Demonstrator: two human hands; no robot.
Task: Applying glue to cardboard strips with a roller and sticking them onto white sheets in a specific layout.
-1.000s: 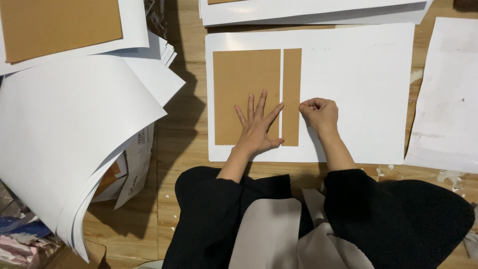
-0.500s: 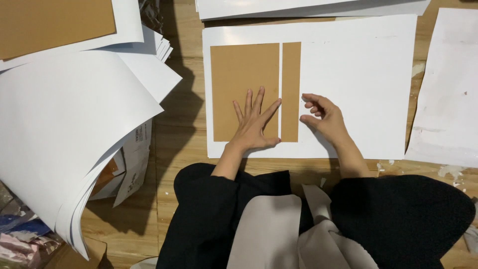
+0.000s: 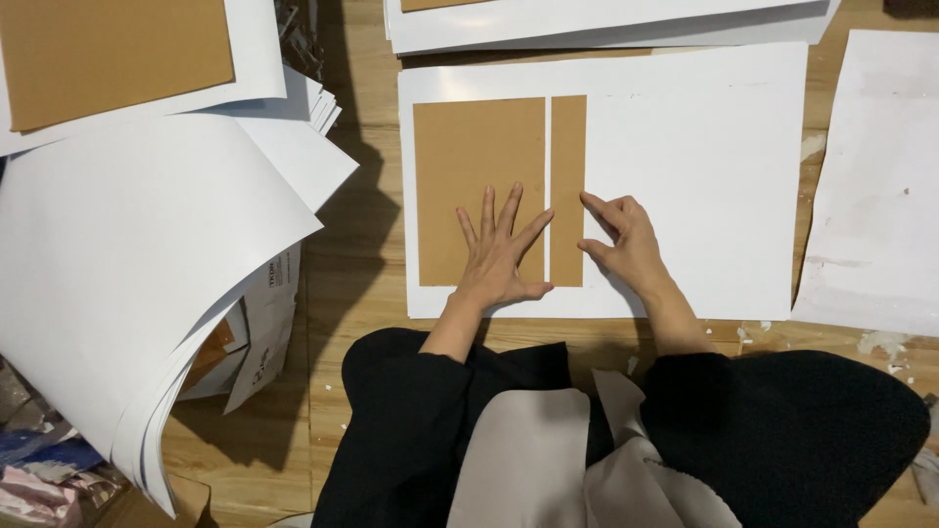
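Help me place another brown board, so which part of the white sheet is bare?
The white sheet is bare right of the narrow strip, up to its right edge. Crowded: the wide board under the left hand, and the right hand beside the strip.

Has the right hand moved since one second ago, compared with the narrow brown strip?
Yes. The right hand was a closed fist a little right of the narrow brown strip; it has opened and its fingertips now reach the strip's right edge.

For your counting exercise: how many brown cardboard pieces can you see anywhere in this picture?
4, perhaps more hidden under paper. A wide board under the left hand; a narrow strip beside the right hand; a large board top left; a sliver at the top edge.
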